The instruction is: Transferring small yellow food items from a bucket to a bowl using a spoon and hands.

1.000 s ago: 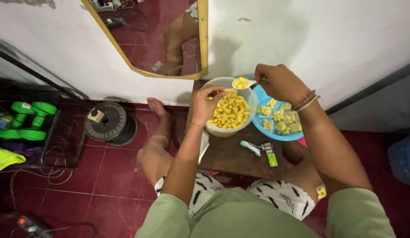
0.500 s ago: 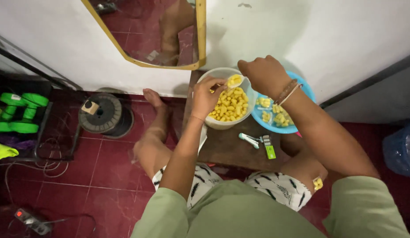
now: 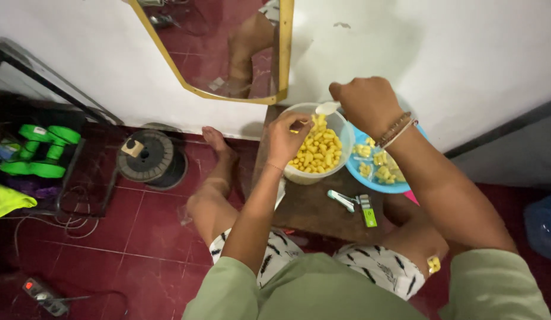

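A clear plastic bowl (image 3: 346, 140) full of small yellow snack pieces (image 3: 315, 152) stands on a small brown wooden table (image 3: 311, 207). My left hand (image 3: 289, 137) rests on the bowl's near-left rim, fingers pinched over the pieces. My right hand (image 3: 367, 104) hovers above the bowl's far rim and holds a white spoon (image 3: 327, 108). To the right lies a blue plate (image 3: 370, 181) with small clear packets of the same yellow snack (image 3: 379, 166); my right forearm crosses over it.
A small white-and-teal tool (image 3: 342, 200) and a green lighter (image 3: 368, 212) lie on the table's front. A gold-framed mirror (image 3: 228, 53) leans on the white wall. On the red tile floor sit a black wire spool (image 3: 148, 157), green dumbbells (image 3: 41, 151) and a power strip (image 3: 44, 294).
My right hand has moved left from over the blue plate to above the bowl, carrying the spoon. The left hand stays at the bowl's rim.
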